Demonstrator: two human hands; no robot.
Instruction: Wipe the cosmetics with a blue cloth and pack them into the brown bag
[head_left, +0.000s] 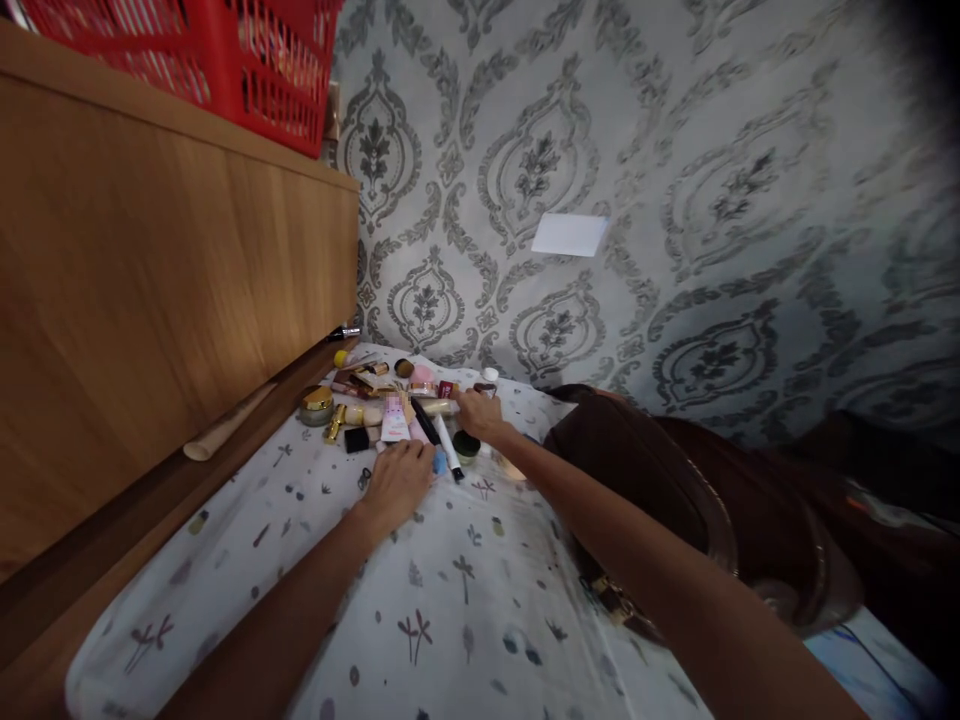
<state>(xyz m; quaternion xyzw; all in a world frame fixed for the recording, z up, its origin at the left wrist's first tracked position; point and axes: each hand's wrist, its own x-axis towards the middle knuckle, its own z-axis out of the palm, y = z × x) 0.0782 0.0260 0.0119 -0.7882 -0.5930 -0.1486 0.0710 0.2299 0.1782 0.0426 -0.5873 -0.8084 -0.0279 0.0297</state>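
A loose cluster of cosmetics lies on a white printed cloth (465,570). My left hand (401,482) rests palm down at its near edge, fingers spread, just below a white-and-pink tube (395,420) and beside a small blue item (440,462). Reaching in from the right, my right hand (481,415) has its fingers stretched towards a small dark red item (447,389); whether they touch it is unclear. Between the hands lie a white tube with a black cap (449,448), a black tube (424,422) and a dark round container (466,445), partly covered by my right hand.
A gold-lidded jar (316,404) and a black square compact (357,440) lie at the cluster's left. A wooden cabinet (187,270) bearing a red basket (277,80) stands left. Brown bags (637,480) crowd the right side. Patterned wallpaper (480,180) rises behind.
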